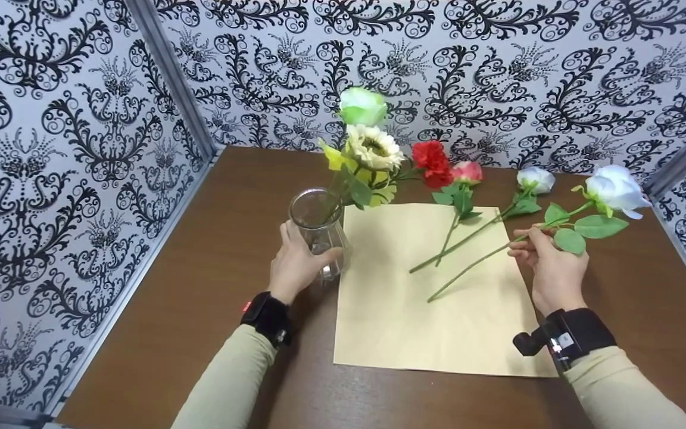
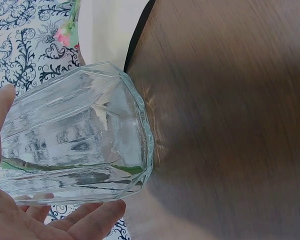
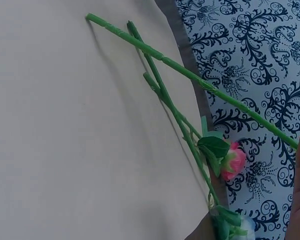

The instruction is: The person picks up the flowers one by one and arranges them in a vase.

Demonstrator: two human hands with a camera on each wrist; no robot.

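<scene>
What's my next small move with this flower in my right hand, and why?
Probably carry the pale blue rose, in your right hand, over to the glass vase: your left hand grips the vase, a green stem shows inside, and the rose's lower stem extends free over the paper.

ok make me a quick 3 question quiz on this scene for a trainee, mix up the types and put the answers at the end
1. What does the left hand hold?
a) a red carnation
b) a glass vase
c) a sheet of paper
2. True or false: the right hand is empty.
3. In the head view, what colour is the topmost rose, just above the cream sunflower?

Key:
1. b
2. False; it holds the larger pale blue rose by the stem.
3. Pale green
</scene>
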